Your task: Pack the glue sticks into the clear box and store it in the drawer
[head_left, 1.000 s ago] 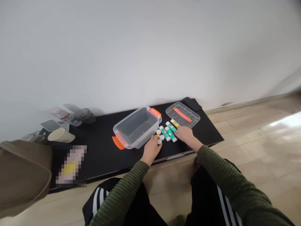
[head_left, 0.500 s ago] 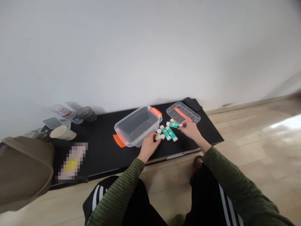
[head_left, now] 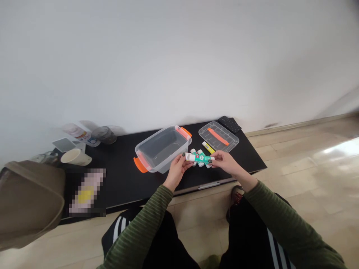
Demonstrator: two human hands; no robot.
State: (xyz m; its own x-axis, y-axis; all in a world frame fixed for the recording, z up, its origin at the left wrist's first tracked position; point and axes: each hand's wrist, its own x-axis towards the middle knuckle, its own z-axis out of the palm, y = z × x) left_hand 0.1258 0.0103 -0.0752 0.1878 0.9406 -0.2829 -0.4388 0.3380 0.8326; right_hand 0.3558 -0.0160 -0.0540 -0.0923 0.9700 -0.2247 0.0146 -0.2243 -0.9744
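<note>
Green and white on your held tube (head_left: 200,158), yellow on the other tube (head_left: 208,147), orange handles (head_left: 140,164) on your clear tub (head_left: 168,161), orange strap (head_left: 218,136), clear lid (head_left: 211,138), green striped sleeves (head_left: 143,220), white stripes racing down your black trousers (head_left: 246,231)

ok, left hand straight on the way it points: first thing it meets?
Just past the green tube, the left hand would likely meet the clear box; depth unclear, might pass over.

The black table (head_left: 120,183) holds a box (head_left: 167,164) (clear, orange-handled), lid (head_left: 218,136), cup (head_left: 77,157) and yellow tube (head_left: 208,147).
</note>
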